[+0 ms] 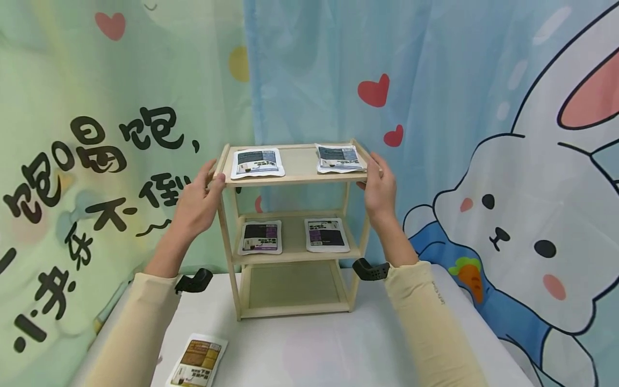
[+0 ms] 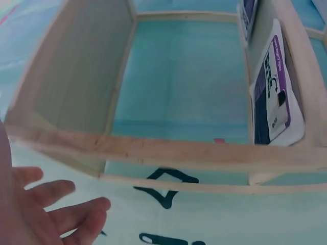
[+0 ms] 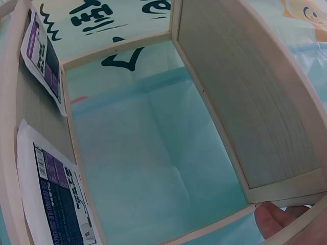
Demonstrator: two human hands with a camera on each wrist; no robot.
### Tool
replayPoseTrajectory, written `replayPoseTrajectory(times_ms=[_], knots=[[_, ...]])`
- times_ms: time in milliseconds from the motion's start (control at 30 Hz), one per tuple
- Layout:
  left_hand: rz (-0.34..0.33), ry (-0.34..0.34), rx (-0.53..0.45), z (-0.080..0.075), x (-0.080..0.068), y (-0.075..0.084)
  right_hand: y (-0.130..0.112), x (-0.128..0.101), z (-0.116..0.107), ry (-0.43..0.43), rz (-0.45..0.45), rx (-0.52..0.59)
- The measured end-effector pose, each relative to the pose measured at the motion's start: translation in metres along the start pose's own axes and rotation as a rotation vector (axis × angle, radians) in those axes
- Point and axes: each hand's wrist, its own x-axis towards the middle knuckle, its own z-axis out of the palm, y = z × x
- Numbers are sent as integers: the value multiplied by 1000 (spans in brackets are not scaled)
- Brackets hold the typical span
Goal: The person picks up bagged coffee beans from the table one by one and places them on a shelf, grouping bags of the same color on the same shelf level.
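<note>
At the lower left, a brown-and-white pouch (image 1: 197, 361) lies on the smooth white counter (image 1: 290, 349). Mid-frame, a pale wooden three-tier shelf (image 1: 300, 179) stands between both hands, its tiers' long axis running left-right: the left hand (image 1: 195, 204), fingers loosely spread, meets one end, the right hand (image 1: 380, 188) grips the other, and four flat, white-edged pouches (image 1: 258, 162) occupy its upper tiers.

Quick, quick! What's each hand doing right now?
Left hand: open, fingers loose, at the left end of the wooden rack.
Right hand: closed, holding the rack's right end at the top shelf.
</note>
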Motion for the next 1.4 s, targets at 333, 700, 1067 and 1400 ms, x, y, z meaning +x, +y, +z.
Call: replayPoseTrajectory(times_ms=[333,700,1067,1400], knots=[[-120,-130,-6,-16,-56,-27,4,-2,2,25,-45,13],[-251,-194,-28,-1,-129,-64,10,-1,6,83,-96,48],[-431,-321,-1,47,-204,-120,15,-6,6,85,-118,55],[-519,-447,-2,67,-236,-143,12,-2,7,85,-149,67]])
